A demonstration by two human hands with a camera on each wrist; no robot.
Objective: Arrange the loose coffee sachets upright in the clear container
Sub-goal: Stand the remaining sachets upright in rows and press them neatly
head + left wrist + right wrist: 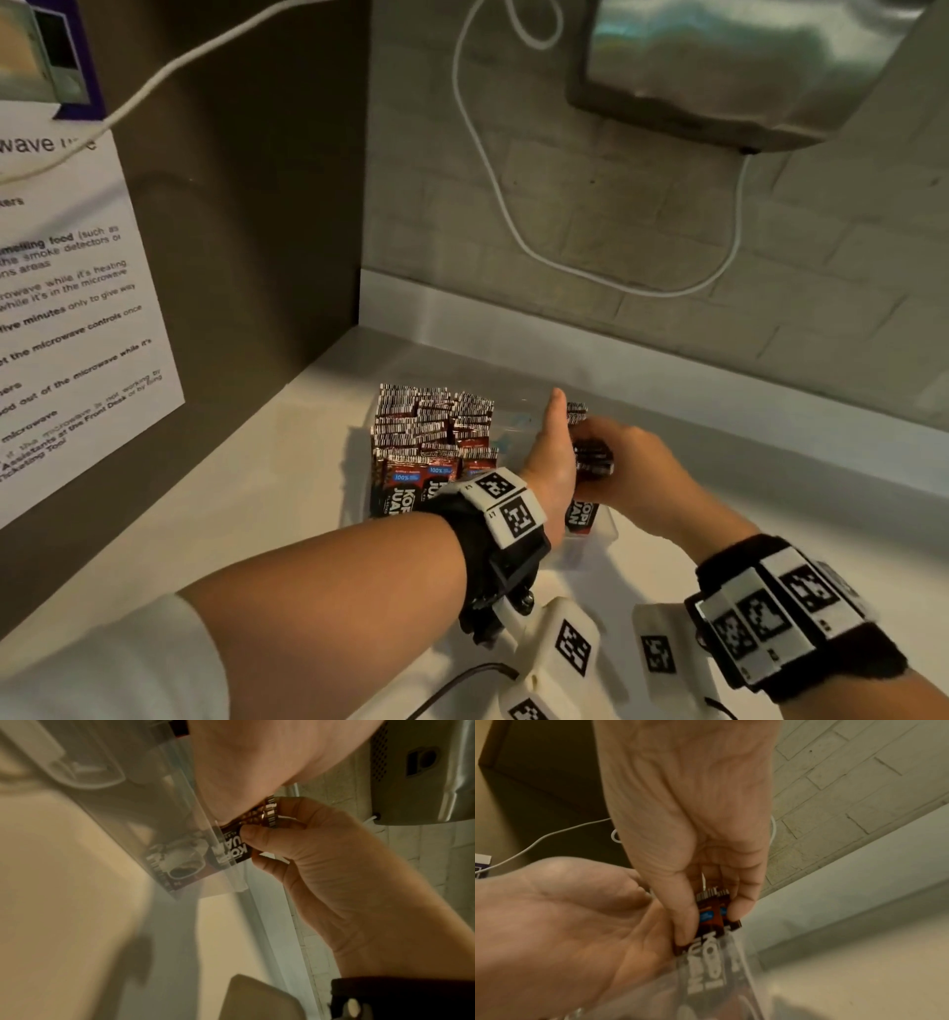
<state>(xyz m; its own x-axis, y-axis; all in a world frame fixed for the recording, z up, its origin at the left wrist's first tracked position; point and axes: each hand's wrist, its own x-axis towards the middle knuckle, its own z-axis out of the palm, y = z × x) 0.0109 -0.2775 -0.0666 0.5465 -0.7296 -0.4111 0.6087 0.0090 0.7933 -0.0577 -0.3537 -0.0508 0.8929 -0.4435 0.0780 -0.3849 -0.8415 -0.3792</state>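
Observation:
A clear container stands on the white counter. Its left part holds several red-and-black coffee sachets packed upright. My right hand grips a small bundle of sachets from above and holds it upright at the container's right end. In the right wrist view the thumb and fingers pinch the bundle near its top, with its lower half inside the clear wall. My left hand is flat, thumb up, inside the container, its palm against the bundle's left side.
A dark microwave side with a paper notice rises at the left. A white cable hangs on the tiled wall below a steel appliance. The counter's raised back edge runs behind the container.

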